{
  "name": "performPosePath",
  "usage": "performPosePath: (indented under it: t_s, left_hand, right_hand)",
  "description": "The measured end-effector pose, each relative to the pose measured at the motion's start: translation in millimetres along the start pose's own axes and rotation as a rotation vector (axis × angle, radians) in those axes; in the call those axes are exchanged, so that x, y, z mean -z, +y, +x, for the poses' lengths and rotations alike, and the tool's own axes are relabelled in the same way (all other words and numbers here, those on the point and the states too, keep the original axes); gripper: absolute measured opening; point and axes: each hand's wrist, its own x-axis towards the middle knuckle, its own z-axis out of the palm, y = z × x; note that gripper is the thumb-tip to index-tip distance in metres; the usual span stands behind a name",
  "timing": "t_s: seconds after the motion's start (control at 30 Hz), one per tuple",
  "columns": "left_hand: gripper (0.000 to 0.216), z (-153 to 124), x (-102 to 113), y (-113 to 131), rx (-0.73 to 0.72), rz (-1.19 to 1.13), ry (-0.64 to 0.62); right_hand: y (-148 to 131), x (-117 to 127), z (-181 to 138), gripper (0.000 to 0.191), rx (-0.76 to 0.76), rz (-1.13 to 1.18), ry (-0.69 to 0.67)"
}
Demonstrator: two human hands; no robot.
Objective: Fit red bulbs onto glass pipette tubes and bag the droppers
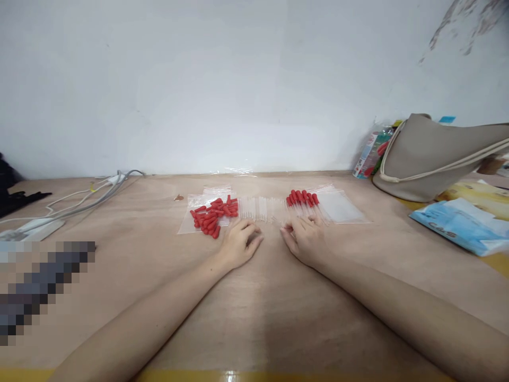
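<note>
Fingers point(249, 225) of the left hand point(240, 243) bend loosely over the table, the thumb set a little apart from the forefinger. Those of the right hand point(307, 240) curl inward, thumb near forefinger; from where I stand I can't tell whether they pinch anything.

Just beyond the left fingertips, and reaching across toward the right ones, lies a row of clear tubes point(256, 208), slim, straight and glossy, packed side by side like pickets. Their long axes run away from the person toward the wall, nearly parallel, with thinner-looking ends on the near side, by the hands.

Beyond the right fingers sits a cluster of capped tubes point(304, 199). Red ends point toward the wall, clear stems run back toward the knuckles, slanting slightly, and the hand hides some of their lower ends. Touching that cluster, off to the right of those fingers, a flat, filmy plastic bag point(345, 207) lies with its long side slanting.

On the outer side of the left fingers, red bulbs point(207, 218) are heaped on another clear bag point(185, 225). They are matt, rubbery-looking and rounded at one end with a narrower neck, and they point every which way.

Beneath both hands, the table point(254, 318) shows a smooth, pale brown wood-like surface. Well to the right of the fingers leans a soft grey handbag point(425, 154) with cream cord trim.
</note>
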Motion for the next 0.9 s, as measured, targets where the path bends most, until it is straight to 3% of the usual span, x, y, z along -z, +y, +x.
performPosePath:
  t_s: [0.23,0.33,0.53,0.77,0.9]
  left_hand:
    - [0.013,35.1,23.8,-39.7,0.264,0.308,0.195]
    - [0.015,62.2,29.2,-64.1,0.444,0.379,0.168]
    - [0.032,92.2,17.7,-92.0,0.585,0.392,0.133]
    - [0.017,95.8,23.1,-82.2,0.590,0.383,0.148]
    - [0.013,78.2,31.4,-53.6,0.396,0.245,0.242]
  right_hand:
    - [4.6,6.7,-4.3,0.019,0.146,0.092,-0.079]
    - [3.8,6.5,-2.1,0.018,0.175,0.102,-0.114]
    - [2.8,7.8,-0.8,0.017,0.147,0.107,-0.137]
    - [2.7,7.5,0.9,0.017,0.147,0.112,-0.152]
    - [1.9,8.5,1.3,0.017,0.134,0.121,-0.156]
